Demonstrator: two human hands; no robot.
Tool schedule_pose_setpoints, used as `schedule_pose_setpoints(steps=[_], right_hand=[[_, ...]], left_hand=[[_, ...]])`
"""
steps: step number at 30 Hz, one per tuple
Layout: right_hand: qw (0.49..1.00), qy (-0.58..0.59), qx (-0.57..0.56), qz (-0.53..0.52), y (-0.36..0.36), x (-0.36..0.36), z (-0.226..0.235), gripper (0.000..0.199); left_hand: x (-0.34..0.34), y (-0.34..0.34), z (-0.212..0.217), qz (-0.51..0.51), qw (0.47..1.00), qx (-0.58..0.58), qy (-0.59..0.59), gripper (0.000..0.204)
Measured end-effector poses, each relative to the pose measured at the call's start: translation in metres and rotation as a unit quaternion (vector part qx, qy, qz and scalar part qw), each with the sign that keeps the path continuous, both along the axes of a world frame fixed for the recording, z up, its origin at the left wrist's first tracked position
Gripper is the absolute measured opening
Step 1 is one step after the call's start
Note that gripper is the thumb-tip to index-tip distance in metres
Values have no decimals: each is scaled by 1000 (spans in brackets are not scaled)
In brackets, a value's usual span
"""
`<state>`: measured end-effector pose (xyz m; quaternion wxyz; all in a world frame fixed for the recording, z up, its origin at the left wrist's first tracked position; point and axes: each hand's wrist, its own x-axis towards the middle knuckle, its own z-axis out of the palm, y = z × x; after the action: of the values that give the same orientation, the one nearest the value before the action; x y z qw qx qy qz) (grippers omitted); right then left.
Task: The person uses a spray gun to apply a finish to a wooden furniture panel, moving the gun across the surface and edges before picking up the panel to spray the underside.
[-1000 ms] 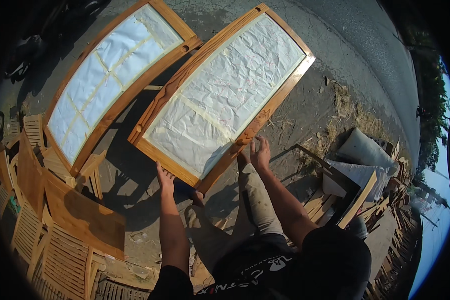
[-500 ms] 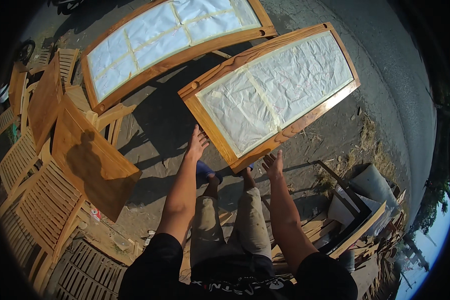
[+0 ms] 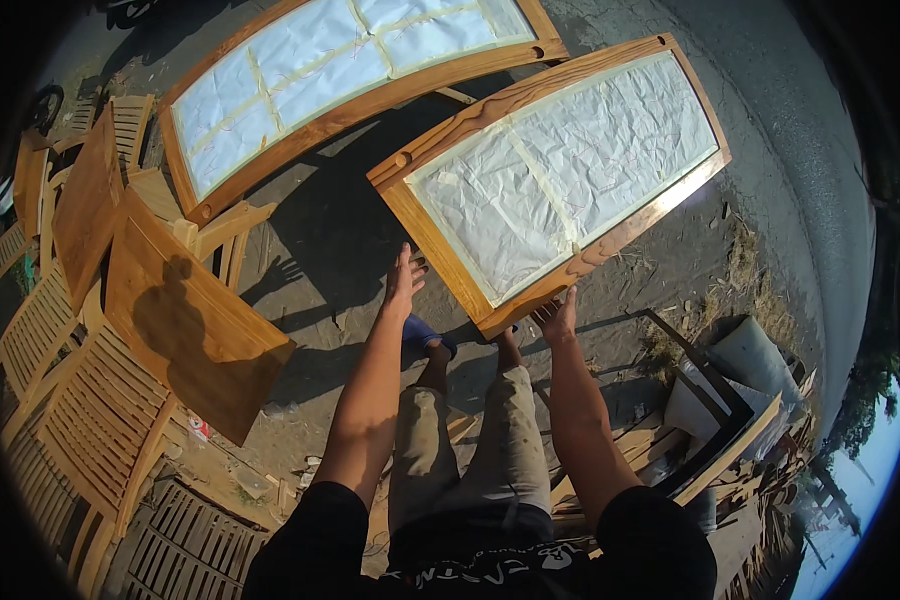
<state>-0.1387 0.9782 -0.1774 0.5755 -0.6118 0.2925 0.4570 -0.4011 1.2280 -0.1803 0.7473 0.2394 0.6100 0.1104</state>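
A wooden door frame point(image 3: 440, 235) with a panel of crumpled white paper lies raised in front of me. My right hand point(image 3: 555, 320) grips its near bottom corner from below. My left hand point(image 3: 403, 282) is held flat with fingers spread beside the frame's left edge, just touching or a little off it; I cannot tell which. A second wooden frame point(image 3: 300, 140) with a white papered panel lies farther off, at the upper left. My legs and a blue sandal point(image 3: 425, 335) show below the hands.
Slatted wooden chairs and flat boards point(image 3: 185, 325) are piled on the left. Planks and dark-framed panels point(image 3: 715, 420) are stacked at the lower right. Bare dirt ground point(image 3: 320, 260) runs between the piles.
The near frame has swung to the right and up in the view. My left hand has come off its corner and opened beside the edge. The right hand stays on the corner.
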Motion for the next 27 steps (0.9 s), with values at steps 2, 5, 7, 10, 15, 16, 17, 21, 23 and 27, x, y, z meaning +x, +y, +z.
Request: schedule_pose_setpoints(steps=[2,5,7,10,15,16,17,21,23,27], right_hand=[[997,-23,-62,32,15,-4,2,94],[987,-58,-123,88,27,-5,19,94],[976,-78,-175,103,27,-16,28,95],[948,-106,-276,116,14,-14,42,98],[860,-208,-399,240,14,-27,78,98],[854,-212,-413,236,20,-42,91,96],[845,-219,-422,245,20,-50,108,94],[801,-277,-455,271,16,-81,174,63],[770,-339,-416,344,43,-93,184,59],[712,-469,-251,458,116,-106,203,56]], left_hand=[[-21,-9,14,-27,1000,11,-5,77],[-53,-38,39,-41,998,40,20,69],[-84,-56,63,-60,997,44,30,66],[-119,-87,104,-84,995,47,40,62],[-189,-104,164,-75,992,86,62,52],[-209,-100,175,-66,990,103,65,48],[-222,-106,189,-44,989,119,73,45],[-251,-81,230,26,974,227,5,37],[-270,-61,246,64,962,264,-3,39],[-301,-1,284,161,937,308,19,33]])
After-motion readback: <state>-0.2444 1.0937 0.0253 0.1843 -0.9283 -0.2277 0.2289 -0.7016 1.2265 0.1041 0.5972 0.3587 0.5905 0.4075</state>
